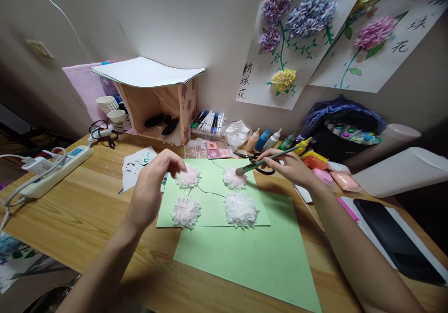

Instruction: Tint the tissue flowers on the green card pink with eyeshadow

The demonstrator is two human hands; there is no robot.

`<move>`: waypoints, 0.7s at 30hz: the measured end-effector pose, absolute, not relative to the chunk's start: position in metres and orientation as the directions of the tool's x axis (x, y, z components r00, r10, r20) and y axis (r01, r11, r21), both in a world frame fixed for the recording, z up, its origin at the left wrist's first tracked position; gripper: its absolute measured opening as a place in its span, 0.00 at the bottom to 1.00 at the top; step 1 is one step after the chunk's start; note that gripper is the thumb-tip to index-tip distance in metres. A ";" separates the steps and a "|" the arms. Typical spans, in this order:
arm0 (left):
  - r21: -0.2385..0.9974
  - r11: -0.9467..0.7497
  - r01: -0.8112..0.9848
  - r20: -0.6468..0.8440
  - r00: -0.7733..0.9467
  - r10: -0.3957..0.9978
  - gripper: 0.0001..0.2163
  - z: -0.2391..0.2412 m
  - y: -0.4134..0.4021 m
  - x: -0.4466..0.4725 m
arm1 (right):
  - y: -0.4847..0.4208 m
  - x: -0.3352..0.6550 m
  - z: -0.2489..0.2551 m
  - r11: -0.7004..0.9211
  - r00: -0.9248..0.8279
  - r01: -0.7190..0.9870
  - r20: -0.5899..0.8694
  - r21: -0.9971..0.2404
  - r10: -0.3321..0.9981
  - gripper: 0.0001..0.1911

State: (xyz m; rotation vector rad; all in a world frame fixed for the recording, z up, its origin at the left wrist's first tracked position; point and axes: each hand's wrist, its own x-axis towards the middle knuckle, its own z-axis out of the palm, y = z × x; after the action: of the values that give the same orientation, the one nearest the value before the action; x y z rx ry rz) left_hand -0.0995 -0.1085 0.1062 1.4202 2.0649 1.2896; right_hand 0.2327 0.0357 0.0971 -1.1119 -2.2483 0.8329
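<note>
A light green sheet lies on the wooden table and carries several fluffy pink-white paper flowers joined by thin black lines. My left hand hovers with its fingers pinched at the upper left flower. My right hand grips a green brush whose tip touches the upper right flower. A larger white flower and a smaller one sit lower on the sheet. A second green sheet lies underneath, nearer to me.
Marker pens, paint bottles, scissors, a pink palette and a paint-stained paper line the back. A power strip lies left, a dark tablet right. Paper cups stand by a pink box; flower posters hang above.
</note>
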 end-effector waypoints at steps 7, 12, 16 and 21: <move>0.305 0.583 0.753 -0.085 -0.588 0.805 0.24 0.065 -0.094 -0.131 | 0.038 0.224 0.098 0.546 -0.441 0.436 0.359 -0.715 0.823 0.14; 0.329 0.612 0.719 -0.227 -0.569 0.791 0.25 0.058 -0.099 -0.142 | 0.053 0.178 0.085 0.591 -0.537 0.375 0.353 -0.714 0.766 0.13; 0.341 0.573 0.745 -0.276 -0.503 0.819 0.25 0.059 -0.104 -0.143 | 0.067 0.147 0.077 0.613 -0.593 0.409 0.314 -0.677 0.742 0.13; 0.417 0.511 0.752 -0.348 -0.387 0.854 0.20 0.059 -0.110 -0.144 | 0.073 0.129 0.074 0.682 -0.651 0.433 0.319 -0.589 0.689 0.13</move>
State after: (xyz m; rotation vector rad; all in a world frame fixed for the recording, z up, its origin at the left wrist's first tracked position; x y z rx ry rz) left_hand -0.1442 -0.1095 0.0589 1.3104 2.2336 0.2588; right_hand 0.1290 0.0731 0.0742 -0.8621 -2.3646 0.6414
